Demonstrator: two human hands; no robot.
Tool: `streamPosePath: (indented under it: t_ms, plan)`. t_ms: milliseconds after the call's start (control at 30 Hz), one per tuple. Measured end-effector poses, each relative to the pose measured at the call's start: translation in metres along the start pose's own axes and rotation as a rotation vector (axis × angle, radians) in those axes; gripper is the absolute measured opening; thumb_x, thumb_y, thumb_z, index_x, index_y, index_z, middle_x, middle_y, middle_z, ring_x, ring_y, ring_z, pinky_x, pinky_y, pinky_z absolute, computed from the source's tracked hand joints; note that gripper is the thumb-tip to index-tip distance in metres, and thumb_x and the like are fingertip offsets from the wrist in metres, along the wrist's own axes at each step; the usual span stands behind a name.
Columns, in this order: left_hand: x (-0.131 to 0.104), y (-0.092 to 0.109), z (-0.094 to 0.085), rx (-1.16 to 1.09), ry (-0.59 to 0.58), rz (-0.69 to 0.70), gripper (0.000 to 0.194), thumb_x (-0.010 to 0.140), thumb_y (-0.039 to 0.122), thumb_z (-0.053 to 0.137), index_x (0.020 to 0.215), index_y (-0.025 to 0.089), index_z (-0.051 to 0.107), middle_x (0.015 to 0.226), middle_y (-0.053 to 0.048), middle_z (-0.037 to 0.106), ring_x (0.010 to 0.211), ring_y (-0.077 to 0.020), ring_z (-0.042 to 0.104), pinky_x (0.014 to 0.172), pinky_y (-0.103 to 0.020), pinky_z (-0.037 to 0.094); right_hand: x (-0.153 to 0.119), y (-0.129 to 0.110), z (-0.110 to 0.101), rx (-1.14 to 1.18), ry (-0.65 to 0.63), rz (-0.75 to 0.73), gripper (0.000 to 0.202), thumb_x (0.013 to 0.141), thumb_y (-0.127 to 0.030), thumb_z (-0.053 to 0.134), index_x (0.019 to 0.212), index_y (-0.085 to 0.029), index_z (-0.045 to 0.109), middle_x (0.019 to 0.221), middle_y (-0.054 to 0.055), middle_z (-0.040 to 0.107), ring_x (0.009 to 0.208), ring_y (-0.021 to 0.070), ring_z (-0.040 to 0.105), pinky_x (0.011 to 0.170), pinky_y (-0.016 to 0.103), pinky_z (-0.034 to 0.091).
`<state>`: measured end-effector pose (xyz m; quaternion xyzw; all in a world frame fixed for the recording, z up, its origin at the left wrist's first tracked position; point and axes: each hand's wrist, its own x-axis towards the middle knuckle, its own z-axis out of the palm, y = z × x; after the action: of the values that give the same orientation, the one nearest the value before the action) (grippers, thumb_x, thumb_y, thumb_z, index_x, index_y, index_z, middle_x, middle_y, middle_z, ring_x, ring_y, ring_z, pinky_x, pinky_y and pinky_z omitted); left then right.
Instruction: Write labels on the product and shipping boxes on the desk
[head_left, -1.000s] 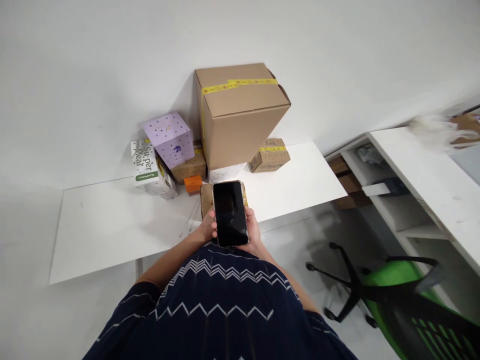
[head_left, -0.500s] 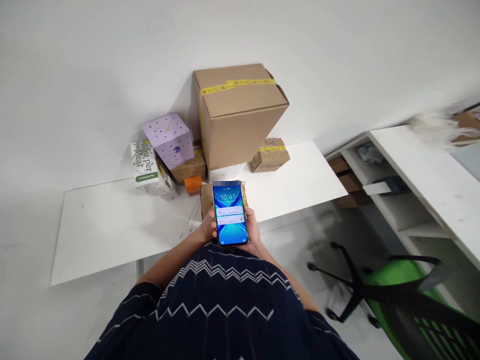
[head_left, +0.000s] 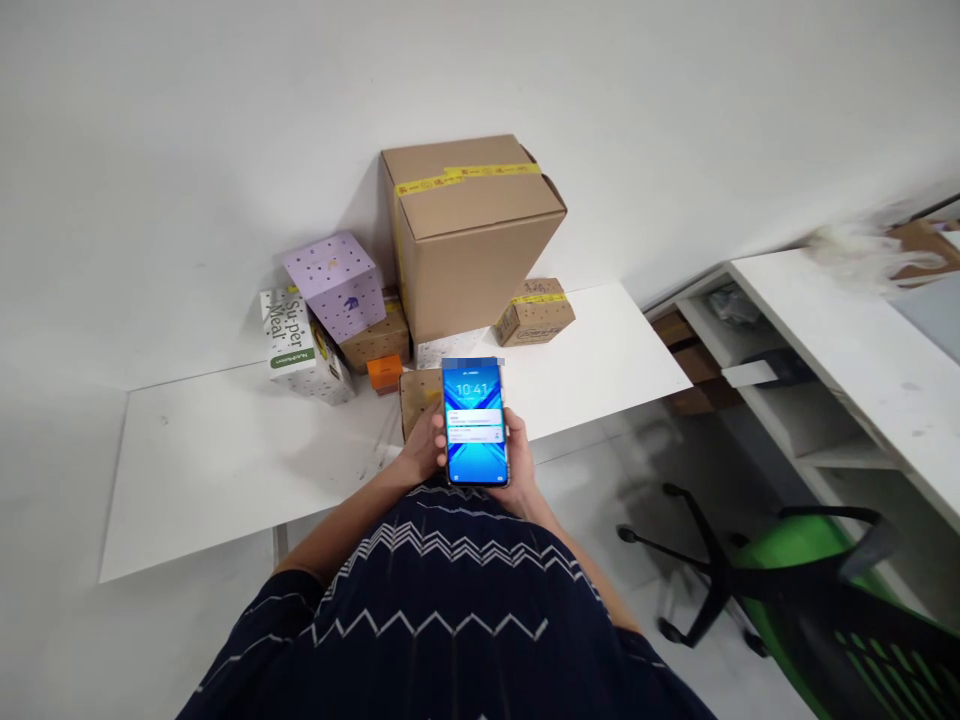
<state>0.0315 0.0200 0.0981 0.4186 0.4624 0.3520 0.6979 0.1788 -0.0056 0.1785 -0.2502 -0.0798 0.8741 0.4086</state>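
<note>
A smartphone is held upright in front of my body, its blue lock screen lit and reading 10:41 above two notification bars. My left hand is closed around its left edge, fingertips showing along the side. On the opposite edge my right hand grips it too, with the thumb against the side and the other fingers hidden behind. Just behind the phone, a small brown box with yellow tape is partly covered by it. An orange box sits to the left of that one.
A large taped carton stands against the wall on the white table. Around it are a purple box, a white "Super Meal" box and a small carton. At right are a shelf unit and a green chair.
Both hands have shifted the phone slightly to the right and a little upward in view. The screen looks brighter. The boxes appear in nearly the same places.
</note>
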Motion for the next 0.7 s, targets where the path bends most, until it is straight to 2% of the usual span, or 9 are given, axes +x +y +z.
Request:
streamPosePath:
  t_ms: [67,133,200,267,333,400,467,567,700]
  plan:
    - [-0.001,0.012,0.006,0.314,-0.028,0.153,0.046,0.096,0.057,0.041,0.11,0.023,0.069,0.12,-0.012,0.07,0.121,-0.0327,0.062,0.096,-0.05,0.054,-0.008,-0.014,-0.009,-0.066,0.082,-0.142,0.06,0.083,-0.066,0.052,0.119,-0.018,0.064,0.111,0.014,0.073,0.101,0.0329,0.069,0.079,0.049,0.058]
    - [-0.003,0.021,0.01,0.666,-0.035,0.355,0.046,0.089,0.052,0.06,0.121,0.02,0.066,0.14,-0.015,0.059,0.14,-0.0356,0.045,0.115,-0.053,0.039,-0.014,-0.029,-0.024,-0.187,0.222,-0.346,0.058,0.082,-0.065,0.056,0.119,-0.021,0.064,0.114,0.012,0.072,0.1,0.0311,0.068,0.079,0.045,0.057]
    - [-0.006,0.026,0.013,1.08,-0.026,0.564,0.052,0.088,0.047,0.064,0.127,0.013,0.061,0.145,-0.021,0.054,0.144,-0.037,0.04,0.12,-0.054,0.032,-0.015,-0.043,-0.048,-0.387,0.439,-0.546,0.056,0.082,-0.062,0.06,0.125,-0.026,0.06,0.118,0.008,0.07,0.099,0.0269,0.067,0.081,0.04,0.056]
    - [-0.008,0.027,0.014,1.333,-0.008,0.672,0.053,0.09,0.045,0.063,0.13,0.01,0.058,0.142,-0.023,0.055,0.142,-0.0365,0.043,0.119,-0.052,0.035,-0.009,-0.051,-0.078,-0.679,0.725,-0.65,0.058,0.084,-0.057,0.061,0.134,-0.03,0.054,0.118,0.004,0.067,0.098,0.0231,0.065,0.085,0.038,0.053]
    - [-0.008,0.025,0.013,1.413,0.009,0.709,0.054,0.091,0.045,0.063,0.131,0.01,0.057,0.141,-0.022,0.056,0.14,-0.0357,0.045,0.118,-0.051,0.036,0.003,-0.052,-0.11,-1.018,0.949,-0.568,0.059,0.086,-0.054,0.058,0.137,-0.025,0.052,0.117,0.008,0.066,0.101,0.0253,0.062,0.09,0.041,0.049]
    - [-0.007,0.023,0.011,1.438,0.021,0.731,0.056,0.09,0.046,0.064,0.132,0.009,0.056,0.141,-0.023,0.057,0.14,-0.036,0.045,0.117,-0.05,0.037,0.018,-0.045,-0.137,-1.285,1.084,-0.388,0.058,0.088,-0.047,0.056,0.139,-0.019,0.052,0.12,0.014,0.063,0.11,0.0289,0.059,0.095,0.044,0.045]
    - [-0.007,0.021,0.01,1.44,0.03,0.745,0.057,0.09,0.047,0.064,0.132,0.009,0.056,0.14,-0.023,0.057,0.139,-0.0361,0.046,0.116,-0.05,0.038,0.032,-0.033,-0.156,-1.507,1.186,-0.185,0.057,0.09,-0.042,0.055,0.142,-0.019,0.051,0.126,0.017,0.059,0.118,0.0322,0.056,0.099,0.045,0.041]
    - [-0.008,0.022,0.01,1.417,0.039,0.749,0.058,0.09,0.046,0.064,0.134,0.01,0.056,0.14,-0.022,0.058,0.139,-0.0356,0.047,0.115,-0.051,0.04,0.05,-0.015,-0.167,-1.725,1.226,-0.01,0.055,0.092,-0.038,0.054,0.145,-0.023,0.048,0.136,0.018,0.053,0.123,0.0346,0.052,0.101,0.046,0.038]
    - [-0.01,0.024,0.01,1.439,0.041,0.732,0.06,0.087,0.046,0.069,0.133,0.009,0.057,0.14,-0.024,0.058,0.137,-0.0364,0.049,0.115,-0.05,0.041,0.064,-0.004,-0.172,-1.893,1.172,-0.003,0.055,0.096,-0.037,0.047,0.148,-0.021,0.044,0.139,0.017,0.051,0.123,0.0342,0.05,0.1,0.044,0.038]
